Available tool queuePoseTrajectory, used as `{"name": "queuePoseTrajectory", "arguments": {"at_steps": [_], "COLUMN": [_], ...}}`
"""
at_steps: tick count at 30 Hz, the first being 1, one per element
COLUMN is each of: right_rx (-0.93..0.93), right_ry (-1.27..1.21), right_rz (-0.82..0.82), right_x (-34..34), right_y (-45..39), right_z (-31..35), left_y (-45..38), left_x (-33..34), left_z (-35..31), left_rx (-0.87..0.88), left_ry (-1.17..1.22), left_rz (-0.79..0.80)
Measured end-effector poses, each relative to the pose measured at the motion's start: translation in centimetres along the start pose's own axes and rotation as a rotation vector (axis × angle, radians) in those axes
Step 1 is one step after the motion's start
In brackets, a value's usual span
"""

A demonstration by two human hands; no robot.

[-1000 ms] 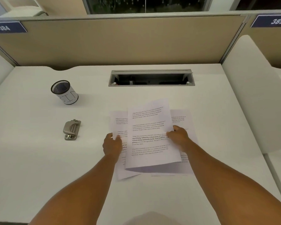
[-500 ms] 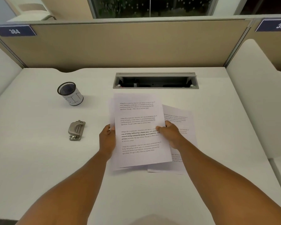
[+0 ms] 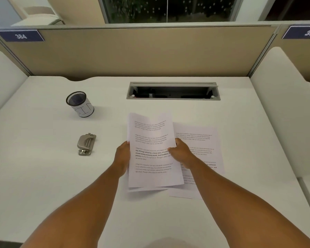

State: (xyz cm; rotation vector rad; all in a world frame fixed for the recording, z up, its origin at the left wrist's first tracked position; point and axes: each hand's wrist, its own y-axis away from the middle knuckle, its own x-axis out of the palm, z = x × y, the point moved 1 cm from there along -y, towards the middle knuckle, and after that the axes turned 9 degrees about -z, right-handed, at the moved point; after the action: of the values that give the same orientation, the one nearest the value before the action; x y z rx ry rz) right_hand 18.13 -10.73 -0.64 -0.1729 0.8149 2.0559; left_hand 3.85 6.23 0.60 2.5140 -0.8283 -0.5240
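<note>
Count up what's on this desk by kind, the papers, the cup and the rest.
Printed sheets: 3 showing; held sheets 2, gripped by left hand and right hand; flat sheet 1, on the desk
Mesh cup: 1
Hole punch: 1
Total: 5

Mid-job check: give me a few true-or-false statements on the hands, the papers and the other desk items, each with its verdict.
1. The left hand and right hand both grip the held sheets by their side edges. True.
2. The hole punch lies right of the papers. False: it lies to their left.
3. A loose sheet lies flat on the desk, partly under the right hand. True.
4. The mesh cup lies tipped on its side. False: it stands upright, beyond the hole punch.
</note>
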Motion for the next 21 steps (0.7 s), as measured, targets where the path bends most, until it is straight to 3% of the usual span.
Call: {"name": "queuePoseTrajectory", "arguments": {"at_steps": [9,15,21], "right_rx": [-0.013,0.045,0.405], "right_ry": [0.152,0.318,0.523], "right_rz": [-0.038,-0.427,-0.619], "right_x": [0.4,-1.9,-5.8], "right_y": [-0.1,-0.9,-0.9], "right_z": [-1.6,-2.3,-3.7], "left_y": [-0.2,-1.1,-1.8], "left_x": [0.5,0.5,0.7], "left_z": [0.9,1.8,2.6], "left_rx": [-0.071,-0.047,-0.028], "left_ry": [0.001,0.003,-0.053], "left_rz": [0.024,0.004,-0.044]}}
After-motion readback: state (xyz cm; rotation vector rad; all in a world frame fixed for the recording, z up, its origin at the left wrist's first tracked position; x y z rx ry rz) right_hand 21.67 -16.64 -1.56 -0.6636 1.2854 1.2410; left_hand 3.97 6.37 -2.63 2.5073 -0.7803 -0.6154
